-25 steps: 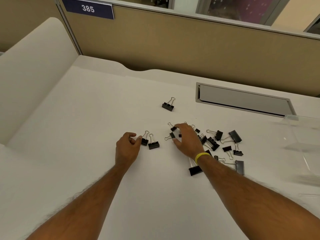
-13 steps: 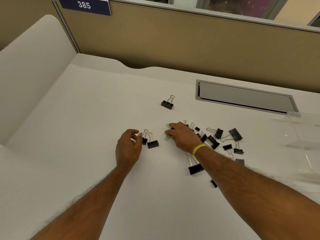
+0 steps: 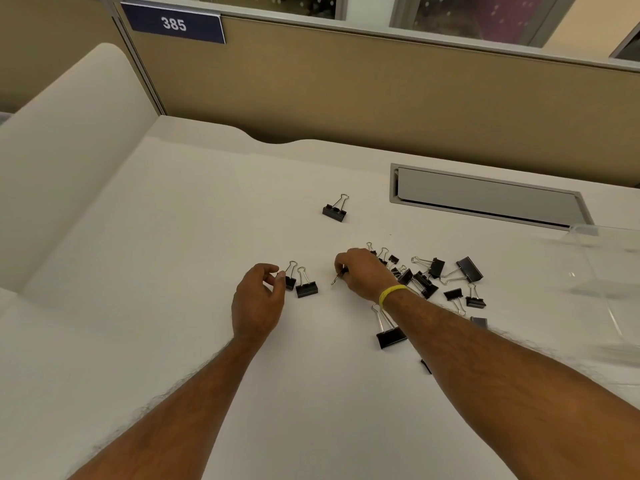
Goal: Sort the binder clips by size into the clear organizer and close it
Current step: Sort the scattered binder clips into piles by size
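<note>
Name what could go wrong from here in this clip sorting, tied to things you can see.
1. The right hand pinches a small clip only at its fingertips; it may slip.
2. The right forearm passes over clips at the near edge of the pile, so a sweep toward the clear organizer might scatter them.
3. The lone clip farther back could be missed.

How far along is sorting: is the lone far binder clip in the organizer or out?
Out: the lone binder clip lies on the table, well left of the clear organizer.
</note>
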Demonstrator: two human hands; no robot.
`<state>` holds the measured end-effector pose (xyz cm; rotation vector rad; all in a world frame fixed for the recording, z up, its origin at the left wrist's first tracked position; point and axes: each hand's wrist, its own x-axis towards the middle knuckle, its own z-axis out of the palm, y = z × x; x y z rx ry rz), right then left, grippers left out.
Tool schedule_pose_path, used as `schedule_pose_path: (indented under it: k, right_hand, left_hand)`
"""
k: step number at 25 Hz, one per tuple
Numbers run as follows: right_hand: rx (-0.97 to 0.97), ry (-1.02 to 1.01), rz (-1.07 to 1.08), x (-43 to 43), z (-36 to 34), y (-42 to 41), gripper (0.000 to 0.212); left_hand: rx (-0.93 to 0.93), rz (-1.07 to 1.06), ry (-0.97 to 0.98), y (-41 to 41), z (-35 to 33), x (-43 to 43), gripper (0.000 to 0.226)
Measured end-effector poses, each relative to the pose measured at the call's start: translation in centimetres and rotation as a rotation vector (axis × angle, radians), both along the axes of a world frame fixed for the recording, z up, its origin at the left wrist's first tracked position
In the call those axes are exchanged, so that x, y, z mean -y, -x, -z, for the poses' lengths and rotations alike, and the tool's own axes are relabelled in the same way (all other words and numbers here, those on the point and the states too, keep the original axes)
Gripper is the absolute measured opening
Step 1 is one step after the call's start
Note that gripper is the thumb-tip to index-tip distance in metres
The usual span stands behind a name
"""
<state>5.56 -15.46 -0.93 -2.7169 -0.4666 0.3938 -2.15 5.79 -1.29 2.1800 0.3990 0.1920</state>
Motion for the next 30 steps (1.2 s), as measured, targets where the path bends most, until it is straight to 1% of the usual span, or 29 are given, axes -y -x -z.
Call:
schedule_pose_path:
  k: [1,3,6,7,9,12,14,16,18,20,23,26,30]
  right_hand:
    - [-0.004,-0.042,0.039,0.2,-0.1,0.2,0.016]
    - [-0.026,-0.187,0.146,0.3,-0.4,1.2,0.015]
    - [-0.161,-0.409,0.279,-0.3,-0.7,3.6,0.015]
    - [-0.217,-0.448,0.299,-0.9,-0.8,4.5,0.014]
    - [-0.298,-0.502,0.327,-2.0,-0.5,6.3,0.012]
    - [-0.351,-0.566,0.351,-3.7,0.0,9.0,0.010]
    - [-0.354,-0.589,0.352,-4.6,0.2,10.6,0.009]
    - [-0.353,-0.605,0.348,-5.3,0.3,11.9,0.010]
    - [-0.326,-0.582,0.318,-5.7,0.5,12.9,0.011]
    - [-0.281,-0.539,0.262,-5.8,0.7,13.6,0.017]
    - [-0.236,-0.466,0.211,-5.4,0.9,14.5,0.028]
    - [-0.195,-0.431,0.186,-4.8,0.9,15.0,0.037]
    - [-0.188,-0.404,0.204,-3.5,0.9,15.5,0.039]
  left_hand:
    - [-0.011,-0.008,0.001,0.2,0.0,-0.1,0.015]
    - [-0.033,-0.021,0.003,0.7,0.1,-0.4,0.014]
    - [-0.039,-0.017,0.040,1.9,0.5,-0.4,0.011]
    - [-0.028,0.010,0.064,2.4,0.6,-0.3,0.011]
    - [0.007,0.137,0.124,3.9,0.8,-0.2,0.014]
    - [0.001,0.309,0.192,6.3,1.2,0.0,0.025]
    - [-0.009,0.335,0.196,7.6,1.6,-0.1,0.023]
    - [-0.009,0.323,0.180,8.6,2.0,-0.2,0.011]
    - [-0.028,0.297,0.176,9.2,2.1,-0.5,0.007]
    - [-0.064,0.275,0.155,9.5,1.9,-0.9,0.007]
    - [-0.168,0.243,0.084,9.3,1.5,-1.8,0.013]
    - [-0.271,0.268,0.006,8.7,1.1,-2.3,0.022]
    - [-0.357,0.368,-0.087,7.9,0.5,-2.1,0.023]
